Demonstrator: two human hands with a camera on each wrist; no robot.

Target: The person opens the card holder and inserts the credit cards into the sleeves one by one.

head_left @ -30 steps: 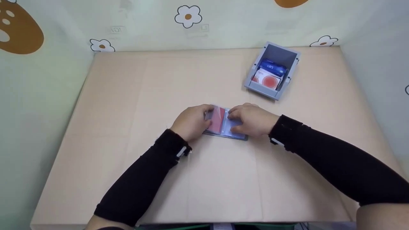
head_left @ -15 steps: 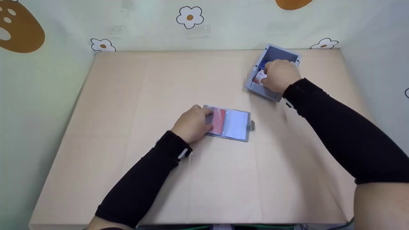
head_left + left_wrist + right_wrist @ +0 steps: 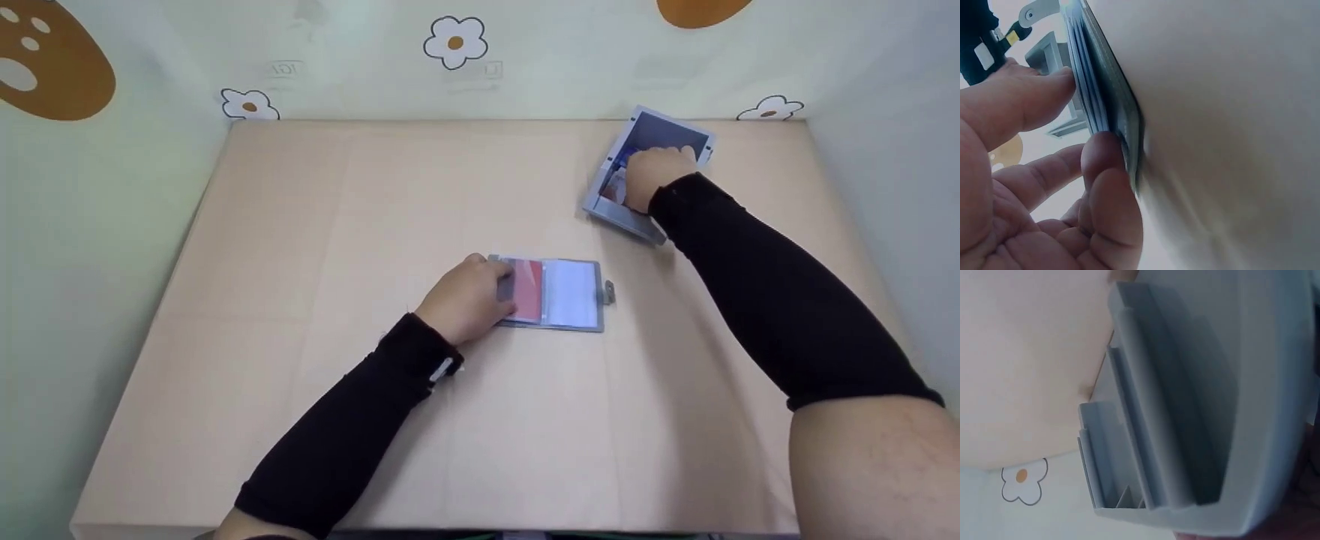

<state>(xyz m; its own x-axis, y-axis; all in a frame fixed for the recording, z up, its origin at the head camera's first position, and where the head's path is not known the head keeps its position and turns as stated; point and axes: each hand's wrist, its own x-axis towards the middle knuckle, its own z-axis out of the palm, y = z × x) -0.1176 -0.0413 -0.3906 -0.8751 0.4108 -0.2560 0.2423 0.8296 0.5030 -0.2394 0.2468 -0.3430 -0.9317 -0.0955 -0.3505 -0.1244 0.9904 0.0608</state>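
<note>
A small card holder (image 3: 574,294) with clear sleeves lies open on the table, a red card (image 3: 528,292) on its left side and a pale page on its right. My left hand (image 3: 466,298) holds its left side. In the left wrist view, thumb and fingers are at the edge of the stacked sleeves (image 3: 1086,84). My right hand (image 3: 658,174) reaches into the grey bin (image 3: 619,216), over a white and red box (image 3: 616,186) and a blue item. Its fingertips are hidden there; the right wrist view shows mostly the bin's outer wall (image 3: 1275,399).
The bin stands at the back right of the cloth-covered table (image 3: 315,225), near the rear wall (image 3: 360,67). A metal snap tab (image 3: 609,292) sticks out from the card holder's right edge.
My right hand has left the card holder's right page and moved up and right into the bin, slightly deeper now. My left hand has stayed on the holder.
</note>
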